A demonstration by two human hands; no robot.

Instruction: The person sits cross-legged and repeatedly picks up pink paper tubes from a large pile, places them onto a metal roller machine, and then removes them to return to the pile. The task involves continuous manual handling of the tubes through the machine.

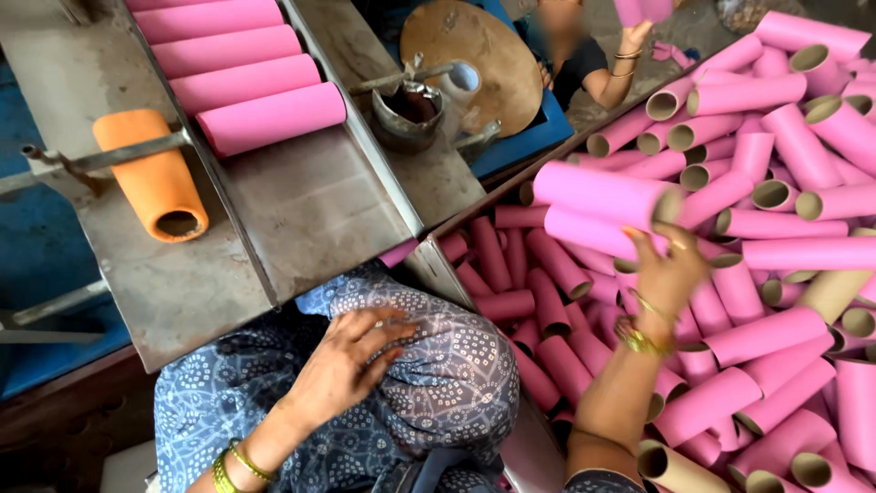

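Pink tubes (602,205) pinched in right hand (671,274) fingers; left hand (351,361) spread on knee

Tubes in the bin (766,274): pink outside, tan-brown card inside. Pink is also seen on the two tubes (598,205) in the right hand (671,274) and the four tubes (242,73) in the grey metal chute (310,210). Roller sleeve (151,173): orange. Frame (36,219): blue. Lap cloth (447,365): blue-grey, dotted white print. Bangles (639,338): gold; at the left wrist (242,461), yellow-green.
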